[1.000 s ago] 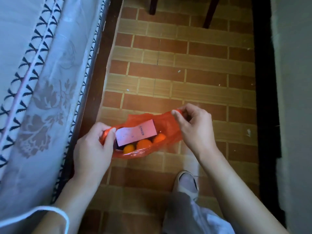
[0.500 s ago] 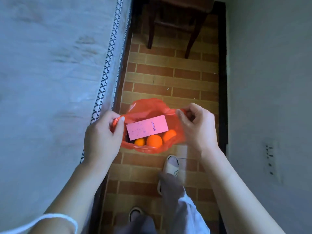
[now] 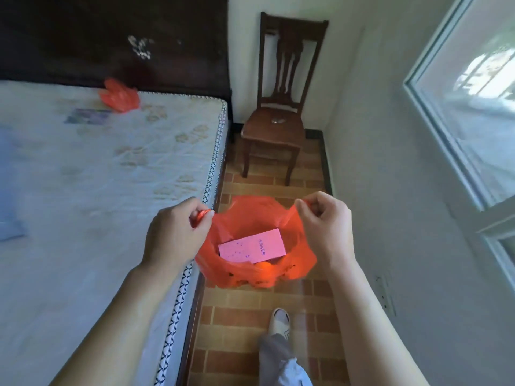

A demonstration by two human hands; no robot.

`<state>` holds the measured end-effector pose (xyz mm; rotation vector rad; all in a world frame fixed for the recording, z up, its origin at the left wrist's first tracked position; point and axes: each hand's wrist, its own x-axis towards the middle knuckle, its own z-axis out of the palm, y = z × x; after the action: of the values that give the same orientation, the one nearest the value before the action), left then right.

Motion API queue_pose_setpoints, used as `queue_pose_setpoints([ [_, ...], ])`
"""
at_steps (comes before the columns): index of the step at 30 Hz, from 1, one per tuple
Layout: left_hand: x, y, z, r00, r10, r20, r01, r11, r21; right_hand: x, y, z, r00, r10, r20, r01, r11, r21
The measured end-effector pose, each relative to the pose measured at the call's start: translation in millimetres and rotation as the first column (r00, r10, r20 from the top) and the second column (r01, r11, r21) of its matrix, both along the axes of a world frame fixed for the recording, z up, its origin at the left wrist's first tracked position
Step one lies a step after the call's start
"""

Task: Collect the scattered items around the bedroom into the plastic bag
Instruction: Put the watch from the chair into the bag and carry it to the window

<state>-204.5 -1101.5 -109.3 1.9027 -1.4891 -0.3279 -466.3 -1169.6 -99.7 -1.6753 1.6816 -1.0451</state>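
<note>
I hold an orange-red plastic bag (image 3: 296,263) open between both hands, above the tiled floor beside the bed. My left hand (image 3: 174,232) pinches the bag's left handle and my right hand (image 3: 326,227) pinches the right one. Inside lies a pink box (image 3: 252,247) with printed letters, and under its near edge an orange fruit (image 3: 263,266) shows. A second crumpled orange-red bag (image 3: 119,97) lies on the mattress near the headboard. A small flat item (image 3: 277,120) rests on the chair seat; I cannot tell what it is.
The bed (image 3: 83,190) fills the left, with a dark headboard (image 3: 111,37) behind. A wooden chair (image 3: 274,115) stands against the far wall in the narrow aisle. A white wall with a window (image 3: 473,93) bounds the right. My foot (image 3: 280,320) stands on the tiles.
My view has lifted from the floor to the far end of the room, so the chair, headboard and window now show. Both hands have kept hold of the bag and spread it wider.
</note>
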Motion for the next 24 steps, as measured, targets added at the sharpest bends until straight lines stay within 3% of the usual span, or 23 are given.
queue_pose_setpoints([
  [6,-9.5,21.1,108.7,0.998,0.035,0.044,-0.025,0.977,-0.213,-25.9,24.6,100.4,0.993,-0.086,0.084,0.095,0.990,-0.101],
  [13,-34.9,21.3,176.2,0.997,0.073,0.026,-0.060,0.941,-0.333,-35.2,22.3,173.8,0.997,-0.054,0.049,0.062,0.982,-0.181],
  [24,-49.6,-25.2,196.9,0.995,0.103,-0.001,-0.097,0.931,-0.353,-50.5,-21.4,196.9,0.994,-0.046,0.097,0.063,0.981,-0.183],
])
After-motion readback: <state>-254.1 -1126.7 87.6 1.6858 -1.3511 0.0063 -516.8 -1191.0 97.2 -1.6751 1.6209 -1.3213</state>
